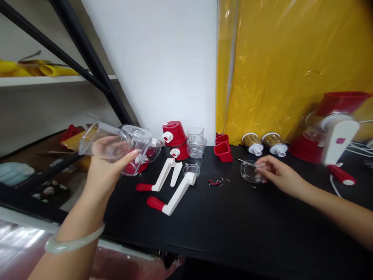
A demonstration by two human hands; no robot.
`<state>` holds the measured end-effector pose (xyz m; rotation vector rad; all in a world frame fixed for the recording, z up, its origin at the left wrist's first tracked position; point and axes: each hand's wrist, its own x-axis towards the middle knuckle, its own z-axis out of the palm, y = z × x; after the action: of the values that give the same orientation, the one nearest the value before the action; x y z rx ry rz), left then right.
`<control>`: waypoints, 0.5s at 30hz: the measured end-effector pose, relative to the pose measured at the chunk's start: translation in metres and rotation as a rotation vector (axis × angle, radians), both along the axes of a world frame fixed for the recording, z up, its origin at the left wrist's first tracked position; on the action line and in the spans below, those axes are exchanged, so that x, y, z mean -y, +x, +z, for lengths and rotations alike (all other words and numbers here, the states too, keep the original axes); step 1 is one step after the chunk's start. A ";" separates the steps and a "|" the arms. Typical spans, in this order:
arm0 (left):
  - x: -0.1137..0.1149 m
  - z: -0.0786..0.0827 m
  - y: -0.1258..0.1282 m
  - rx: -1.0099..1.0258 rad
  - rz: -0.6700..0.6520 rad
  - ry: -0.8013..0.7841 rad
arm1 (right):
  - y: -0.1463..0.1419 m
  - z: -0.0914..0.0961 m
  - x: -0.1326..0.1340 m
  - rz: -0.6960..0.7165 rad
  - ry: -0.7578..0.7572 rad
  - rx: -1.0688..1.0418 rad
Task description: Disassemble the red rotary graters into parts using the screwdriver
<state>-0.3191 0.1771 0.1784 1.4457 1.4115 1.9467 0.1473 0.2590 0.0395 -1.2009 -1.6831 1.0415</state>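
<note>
My left hand (106, 167) is raised at the left, its fingers wrapped round a clear plastic housing (116, 132) of a rotary grater. The housing lies sideways, and some fingers show through it. Behind it, a red part (131, 168) shows on the table. At the right, my right hand (272, 173) is closed at the edge of a clear plastic disc (247, 172) lying low over the black table. A thin light rod (244, 161) points left from these fingers; whether they grip it cannot be made out. Two metal drum blades (253, 144) lie just behind this hand.
Two white crank handles with red grips (177, 194) lie mid-table beside a white strip (176, 174). Small pins surround a red clip (214, 182). Behind are red bases (175, 134), clear parts (196, 142) and red hoppers (223, 151). An assembled grater (335, 132) stands right; black shelving (87, 50) left.
</note>
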 end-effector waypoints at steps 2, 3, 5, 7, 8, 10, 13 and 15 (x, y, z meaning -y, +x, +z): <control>0.007 -0.005 -0.009 -0.014 0.048 -0.043 | 0.000 -0.006 0.003 -0.016 -0.039 -0.029; 0.010 -0.008 -0.012 -0.021 0.072 -0.061 | -0.002 -0.009 0.004 -0.019 -0.055 -0.044; 0.012 -0.012 -0.015 -0.043 0.126 -0.090 | -0.009 -0.014 0.007 -0.014 -0.073 -0.077; 0.011 -0.016 -0.015 -0.064 0.167 -0.118 | -0.020 -0.016 0.011 0.009 -0.075 -0.107; 0.009 -0.017 -0.014 -0.061 0.172 -0.131 | -0.026 -0.016 0.013 0.026 -0.075 -0.116; 0.007 -0.020 -0.011 -0.039 0.147 -0.151 | -0.040 -0.013 0.016 0.064 -0.075 -0.124; 0.004 -0.022 -0.005 -0.006 0.102 -0.168 | -0.057 -0.003 0.016 0.123 -0.052 -0.130; 0.003 -0.023 -0.002 -0.016 0.090 -0.173 | -0.065 0.007 0.013 0.139 -0.011 -0.137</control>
<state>-0.3212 0.1737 0.1553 1.3440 1.6346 1.8171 0.0820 0.2463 0.0470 -1.0066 -1.6734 1.1924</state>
